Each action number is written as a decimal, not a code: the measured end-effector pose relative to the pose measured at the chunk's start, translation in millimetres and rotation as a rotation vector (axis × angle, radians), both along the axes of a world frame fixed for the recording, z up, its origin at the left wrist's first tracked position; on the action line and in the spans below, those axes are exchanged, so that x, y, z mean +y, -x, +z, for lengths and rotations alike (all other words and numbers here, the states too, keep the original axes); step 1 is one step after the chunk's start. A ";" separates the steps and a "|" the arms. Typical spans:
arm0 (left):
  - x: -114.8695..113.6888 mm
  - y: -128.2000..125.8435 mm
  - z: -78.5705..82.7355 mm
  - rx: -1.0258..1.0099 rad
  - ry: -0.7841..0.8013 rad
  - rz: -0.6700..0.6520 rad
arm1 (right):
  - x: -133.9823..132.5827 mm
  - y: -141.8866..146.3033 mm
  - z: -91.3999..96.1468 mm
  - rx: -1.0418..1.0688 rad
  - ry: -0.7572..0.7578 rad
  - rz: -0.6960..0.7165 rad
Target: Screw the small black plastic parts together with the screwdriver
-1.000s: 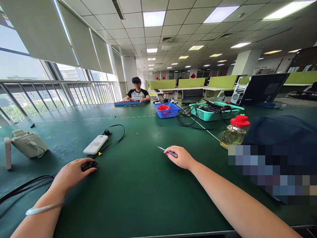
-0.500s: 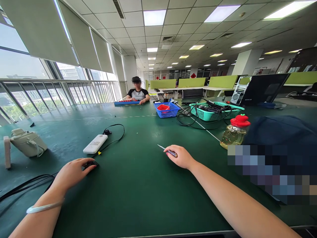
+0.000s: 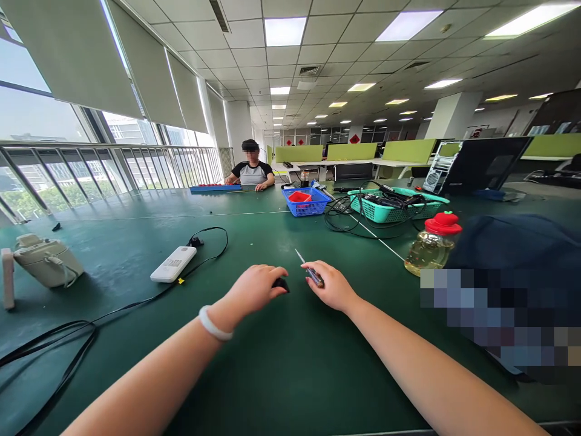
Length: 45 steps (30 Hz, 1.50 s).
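My left hand is closed over a small black device and rests it on the green table in front of me. A white bangle sits on that wrist. Just to its right, my right hand grips a small screwdriver whose metal tip points up and away to the left. The two hands nearly touch at the middle of the table.
A white power bank with a black cable lies to the left, a beige pouch farther left. A red-capped bottle stands at right beside a dark bag. Blue basket and teal basket sit behind; a person sits at the far end.
My left hand has carried the small black device from the left side of the table to the middle, beside my right hand. The screwdriver tip has tilted more upward.
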<state>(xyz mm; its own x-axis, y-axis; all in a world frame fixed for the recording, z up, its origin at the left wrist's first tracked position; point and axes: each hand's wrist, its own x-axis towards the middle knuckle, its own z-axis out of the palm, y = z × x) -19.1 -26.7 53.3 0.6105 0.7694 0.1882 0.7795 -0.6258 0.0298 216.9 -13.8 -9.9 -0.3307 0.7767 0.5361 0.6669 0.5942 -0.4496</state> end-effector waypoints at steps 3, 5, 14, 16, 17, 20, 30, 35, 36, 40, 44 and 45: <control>21.0 -30.8 -18.7 -0.024 -0.008 0.007 | 2.7 -1.8 -0.9 0.026 -0.058 -0.043; 29.9 -40.2 -29.0 -0.035 -0.012 0.022 | 3.7 -3.0 -0.8 0.052 -0.090 -0.062; 33.9 -27.2 -54.5 -0.290 0.091 0.124 | -5.1 -1.7 9.9 0.090 -0.197 0.001; 35.9 -23.7 -55.8 -0.322 0.110 0.122 | -8.7 0.9 12.3 0.089 -0.224 0.030; 36.8 -22.8 -56.2 -0.323 0.121 0.119 | -10.6 2.3 13.5 0.089 -0.235 0.048; 38.7 -22.5 -56.8 -0.312 0.134 0.109 | -15.5 5.8 16.1 0.085 -0.233 0.097; 38.8 -23.9 -56.9 -0.320 0.155 0.126 | -15.2 3.8 15.3 0.091 -0.213 0.171; 41.4 -23.0 -59.4 -0.327 0.166 0.118 | -17.3 2.9 17.6 0.117 -0.195 0.195; 42.0 -23.0 -59.9 -0.326 0.168 0.111 | -17.4 2.9 17.6 0.112 -0.183 0.200; 43.6 -22.9 -60.6 -0.333 0.175 0.101 | -16.4 3.2 16.2 0.086 -0.183 0.227; 44.4 -22.6 -60.6 -0.341 0.178 0.095 | -17.0 3.7 16.5 0.009 -0.257 0.253; 44.5 -22.5 -60.7 -0.341 0.180 0.093 | -17.8 4.1 17.2 -0.029 -0.283 0.258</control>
<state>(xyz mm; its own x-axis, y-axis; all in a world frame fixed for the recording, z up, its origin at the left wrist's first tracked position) 3.4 17.9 -7.4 0.4626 0.8574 0.2255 0.7587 -0.5144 0.3996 212.7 -31.6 7.3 -0.5142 0.4889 0.7047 0.4897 0.8419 -0.2267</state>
